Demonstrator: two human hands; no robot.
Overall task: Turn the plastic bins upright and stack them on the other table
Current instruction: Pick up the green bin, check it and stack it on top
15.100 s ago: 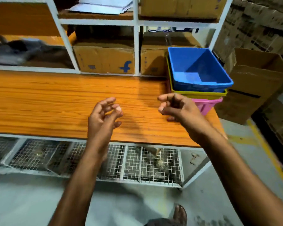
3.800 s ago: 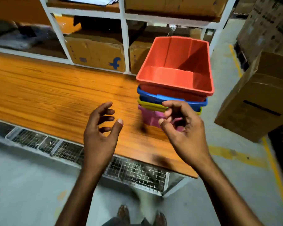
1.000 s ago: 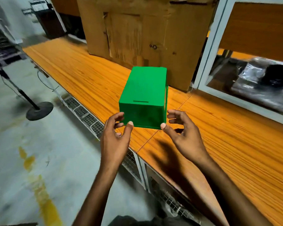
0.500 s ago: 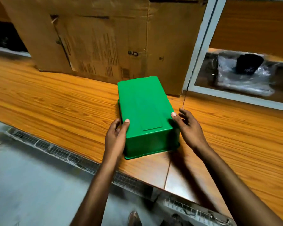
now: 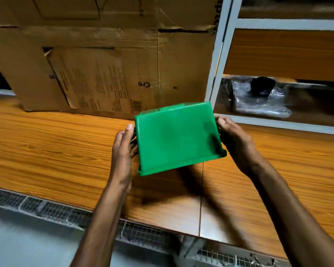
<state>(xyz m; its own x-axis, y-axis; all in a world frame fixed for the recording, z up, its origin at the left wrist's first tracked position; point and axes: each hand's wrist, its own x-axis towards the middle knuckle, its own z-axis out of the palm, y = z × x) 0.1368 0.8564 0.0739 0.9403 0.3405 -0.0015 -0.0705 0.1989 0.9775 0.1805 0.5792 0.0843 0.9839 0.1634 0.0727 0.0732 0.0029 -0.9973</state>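
Green plastic bin (image 5: 177, 137) gripped between two hands

The left hand (image 5: 122, 151) curls its fingers behind the bin's left wall with the thumb (image 5: 129, 127) straight along the edge. The right hand (image 5: 237, 143) wraps the right wall (fingertips hidden). The bin is tilted, clear of the wooden table (image 5: 46, 147), rim lowest, in front of a cardboard box (image 5: 104, 64).

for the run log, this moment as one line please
green bin: off the table, rim down, not upright yet | left hand: holds its left side | right hand: holds its right side
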